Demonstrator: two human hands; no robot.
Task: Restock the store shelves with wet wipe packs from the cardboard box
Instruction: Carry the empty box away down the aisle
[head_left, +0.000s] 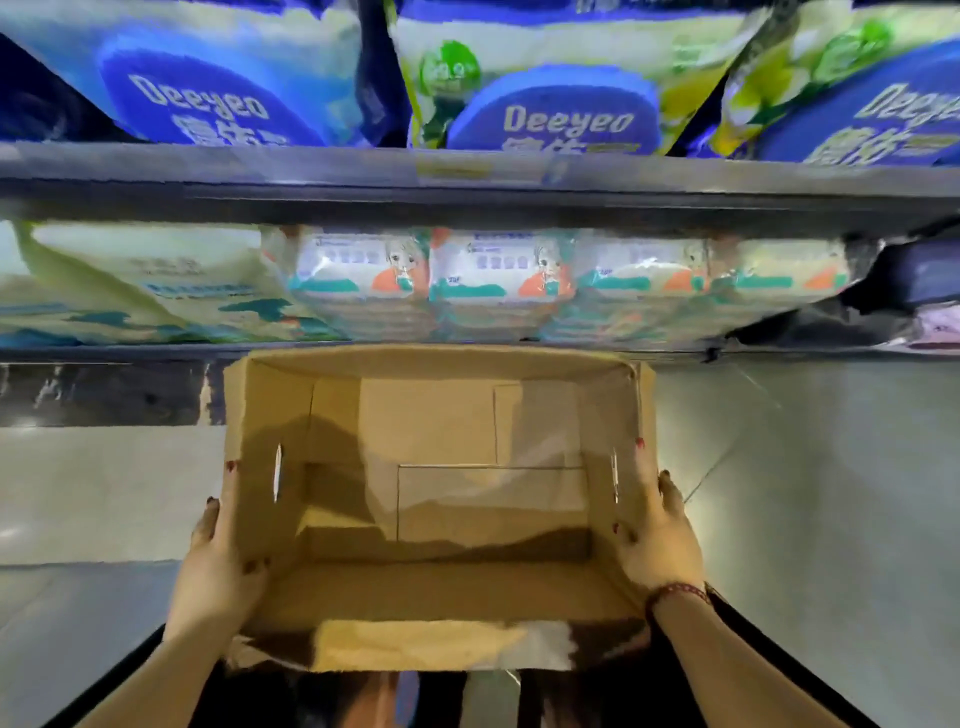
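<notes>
Between left hand (223, 551) and right hand (657, 535): cardboard box (441, 431), brown, matte, rectangular, open-topped; clamped by both at side walls.

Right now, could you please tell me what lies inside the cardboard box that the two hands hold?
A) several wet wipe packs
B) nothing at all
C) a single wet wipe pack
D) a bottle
B: the cardboard box shows only its bare bottom flaps, while the left hand and right hand hold its side walls.
</notes>
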